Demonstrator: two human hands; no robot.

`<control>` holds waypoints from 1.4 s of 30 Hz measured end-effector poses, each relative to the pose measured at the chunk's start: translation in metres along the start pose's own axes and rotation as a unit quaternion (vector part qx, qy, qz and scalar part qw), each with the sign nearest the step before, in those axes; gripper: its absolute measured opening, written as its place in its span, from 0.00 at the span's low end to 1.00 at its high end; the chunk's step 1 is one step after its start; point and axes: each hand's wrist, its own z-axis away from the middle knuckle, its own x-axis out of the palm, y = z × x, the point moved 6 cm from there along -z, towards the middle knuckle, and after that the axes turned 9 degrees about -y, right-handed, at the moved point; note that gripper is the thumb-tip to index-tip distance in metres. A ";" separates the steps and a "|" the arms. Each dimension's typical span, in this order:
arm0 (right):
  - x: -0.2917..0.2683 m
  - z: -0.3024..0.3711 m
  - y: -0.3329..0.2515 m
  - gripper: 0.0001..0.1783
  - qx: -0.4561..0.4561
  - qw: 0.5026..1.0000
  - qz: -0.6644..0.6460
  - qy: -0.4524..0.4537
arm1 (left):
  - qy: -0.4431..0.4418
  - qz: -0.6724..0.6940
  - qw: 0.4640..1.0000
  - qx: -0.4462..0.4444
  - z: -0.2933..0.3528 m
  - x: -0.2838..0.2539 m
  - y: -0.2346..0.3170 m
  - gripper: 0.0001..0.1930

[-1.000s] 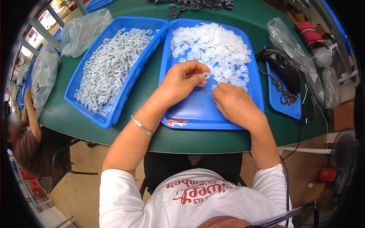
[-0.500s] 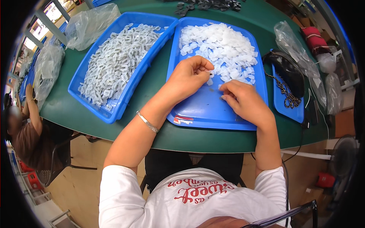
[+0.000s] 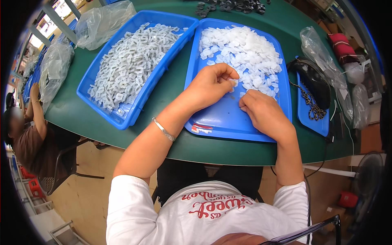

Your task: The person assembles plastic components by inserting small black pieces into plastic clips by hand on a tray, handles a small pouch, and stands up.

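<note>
Over a blue tray [image 3: 241, 130], my left hand [image 3: 211, 86] is closed in a pinch on a small whitish plastic piece [image 3: 233, 83], mostly covered by the fingers. A short gap to its right, my right hand [image 3: 265, 113] has its fingertips pressed together; whatever they hold is hidden. Just beyond both hands lies a heap of thin, flat white plastic pieces [image 3: 247, 47], spread over the far part of the tray. Left of it, a deeper blue bin [image 3: 136, 107] is filled with small pale, translucent plastic parts [image 3: 130, 65] with openings in them.
Black parts [image 3: 241, 5] lie at the far edge of the green table [image 3: 163, 145]. To the right, a smaller blue tray [image 3: 301, 116] carries a black bag [image 3: 314, 79] with a chain. Clear plastic bags [image 3: 102, 26] stand at the left, where another person [image 3: 34, 151] sits.
The fingers of my right hand have drawn together from a looser pose. My left hand stays in its pinch near the heap. The whole view has shifted slightly.
</note>
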 end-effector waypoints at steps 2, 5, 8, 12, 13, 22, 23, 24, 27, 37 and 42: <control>0.001 0.001 -0.001 0.01 -0.003 1.000 0.010 0.004 | -0.009 0.047 0.999 -0.022 0.000 0.002 -0.002 0.11; 0.001 0.002 -0.003 0.03 -0.004 1.000 0.027 0.005 | -0.012 0.056 0.998 -0.031 0.001 0.003 0.002 0.11; 0.000 0.001 -0.005 0.03 -0.004 0.999 0.044 -0.013 | -0.021 0.035 0.999 -0.027 0.002 0.002 0.001 0.12; 0.000 0.002 -0.004 0.04 -0.004 1.000 0.016 -0.007 | -0.032 0.043 0.998 -0.039 0.001 0.003 -0.001 0.12; 0.000 0.001 -0.004 0.05 -0.004 1.000 0.016 -0.003 | -0.025 0.042 0.998 -0.026 0.000 0.002 -0.004 0.12; -0.003 -0.001 0.009 0.05 0.046 0.993 -0.094 0.044 | -0.091 0.029 0.992 -0.077 0.006 0.014 0.001 0.12; -0.004 -0.002 0.007 0.05 0.046 0.994 -0.094 0.044 | -0.100 0.022 0.991 -0.084 0.007 0.015 0.001 0.12; -0.007 -0.001 0.008 0.05 0.058 0.989 -0.132 0.046 | -0.099 0.023 0.991 -0.084 0.007 0.015 0.001 0.12; -0.010 -0.001 0.010 0.06 0.051 0.979 -0.179 0.078 | -0.108 0.020 0.990 -0.086 0.008 0.015 0.000 0.12; -0.020 -0.002 0.002 0.05 0.009 0.985 -0.130 0.112 | -0.132 0.201 0.967 -0.086 0.005 0.015 0.005 0.14; -0.025 0.001 0.001 0.04 0.025 0.979 -0.127 0.155 | -0.095 0.188 0.974 -0.082 0.005 0.013 0.007 0.15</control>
